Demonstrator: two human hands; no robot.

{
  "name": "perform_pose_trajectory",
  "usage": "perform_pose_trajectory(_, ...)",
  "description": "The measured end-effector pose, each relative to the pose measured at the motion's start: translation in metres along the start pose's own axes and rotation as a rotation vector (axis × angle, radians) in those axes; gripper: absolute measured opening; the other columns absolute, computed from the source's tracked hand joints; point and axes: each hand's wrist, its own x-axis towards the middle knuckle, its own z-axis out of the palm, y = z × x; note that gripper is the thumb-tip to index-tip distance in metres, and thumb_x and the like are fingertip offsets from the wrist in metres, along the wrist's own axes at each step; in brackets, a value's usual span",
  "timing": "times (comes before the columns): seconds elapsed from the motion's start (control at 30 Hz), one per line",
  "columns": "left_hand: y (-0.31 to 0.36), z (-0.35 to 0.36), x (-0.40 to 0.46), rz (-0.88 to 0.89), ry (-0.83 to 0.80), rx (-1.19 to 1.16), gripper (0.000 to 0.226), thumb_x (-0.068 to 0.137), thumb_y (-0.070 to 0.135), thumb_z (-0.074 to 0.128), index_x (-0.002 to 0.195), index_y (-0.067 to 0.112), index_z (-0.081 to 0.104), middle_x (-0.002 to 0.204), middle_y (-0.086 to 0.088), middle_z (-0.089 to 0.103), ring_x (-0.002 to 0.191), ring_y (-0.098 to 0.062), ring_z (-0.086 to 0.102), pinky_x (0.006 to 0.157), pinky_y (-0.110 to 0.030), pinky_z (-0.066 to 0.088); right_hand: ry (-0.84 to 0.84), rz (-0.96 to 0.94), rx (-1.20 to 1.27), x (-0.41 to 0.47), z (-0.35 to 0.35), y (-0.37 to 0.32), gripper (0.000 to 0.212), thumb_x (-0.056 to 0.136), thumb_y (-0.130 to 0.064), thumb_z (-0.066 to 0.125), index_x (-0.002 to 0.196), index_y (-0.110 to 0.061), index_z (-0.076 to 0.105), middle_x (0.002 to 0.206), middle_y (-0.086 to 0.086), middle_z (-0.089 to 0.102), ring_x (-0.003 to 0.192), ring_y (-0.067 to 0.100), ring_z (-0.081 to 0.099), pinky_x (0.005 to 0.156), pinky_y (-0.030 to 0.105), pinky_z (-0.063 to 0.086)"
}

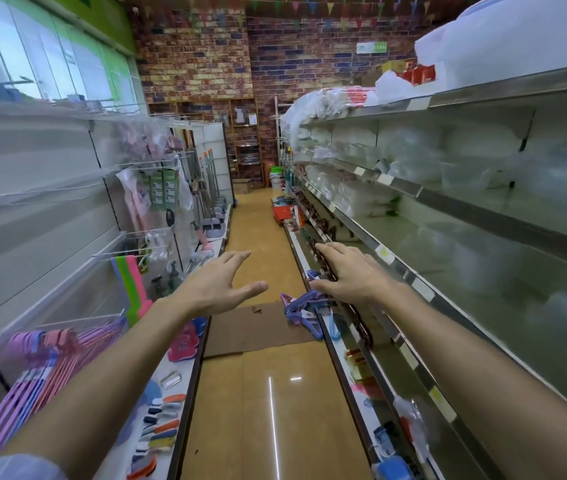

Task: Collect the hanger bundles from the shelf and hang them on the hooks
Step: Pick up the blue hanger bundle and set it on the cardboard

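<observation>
I stand in a shop aisle with both arms stretched forward. My left hand point(218, 285) hovers over the aisle with fingers spread and holds nothing. My right hand point(348, 273) reaches palm down with straight fingers toward the low right shelf point(335, 344). A bundle of purple hangers point(301, 311) lies at that shelf's edge, just below and left of my right hand. Pink and purple hanger bundles point(50, 362) hang on hooks at the lower left. Empty wire hooks point(50, 194) stick out of the left wall panel above them.
A flattened cardboard sheet point(258, 329) lies on the floor ahead. The left base shelf point(185, 403) carries brushes and small goods. Steel shelves point(448, 216) with plastic-wrapped stock line the right side. Boxes and buckets point(280, 209) stand far down the aisle.
</observation>
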Motion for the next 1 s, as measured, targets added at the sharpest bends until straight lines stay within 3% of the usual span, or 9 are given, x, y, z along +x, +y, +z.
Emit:
perform_pose_trajectory(0.2,-0.035,0.001,0.125,-0.03,0.007,0.03,0.094,0.081,0.08,0.036,0.156,0.026,0.019,0.162,0.002,0.025,0.144,-0.018,0.033,0.114,-0.041,0.034,-0.015,-0.027,-0.001,0.136,0.011,0.047,0.085,0.09,-0.06,0.054,0.158,-0.029,0.014,0.165,-0.003,0.018,0.149,0.023,0.022,0.12,0.049,0.022)
perform_pose_trajectory(0.37,-0.076,0.016,0.217,-0.041,0.0,0.026,0.113,0.066,0.095,0.021,0.156,0.027,0.019,0.161,0.002,0.027,0.143,-0.018,0.033,0.114,-0.042,0.035,-0.02,-0.047,-0.007,0.237,0.035,0.075,0.083,0.091,-0.062,0.051,0.157,-0.028,0.016,0.164,-0.004,0.02,0.147,0.023,0.025,0.117,0.048,0.025)
perform_pose_trajectory(0.77,-0.228,0.066,0.453,-0.001,0.022,0.051,0.099,0.076,0.087,0.032,0.155,0.027,0.022,0.16,0.005,0.03,0.14,-0.017,0.039,0.111,-0.043,0.038,-0.004,0.003,-0.008,0.495,0.111,0.105,0.083,0.091,-0.061,0.053,0.157,-0.029,0.016,0.163,-0.005,0.02,0.147,0.025,0.026,0.116,0.05,0.026)
perform_pose_trajectory(1.0,-0.322,0.072,0.587,0.021,0.017,0.031,0.121,0.059,0.102,0.013,0.155,0.029,0.021,0.16,0.008,0.028,0.142,-0.016,0.036,0.11,-0.05,0.039,-0.004,0.061,0.002,0.637,0.144,0.107,0.083,0.09,-0.063,0.052,0.157,-0.029,0.017,0.163,-0.005,0.022,0.146,0.026,0.028,0.116,0.048,0.025)
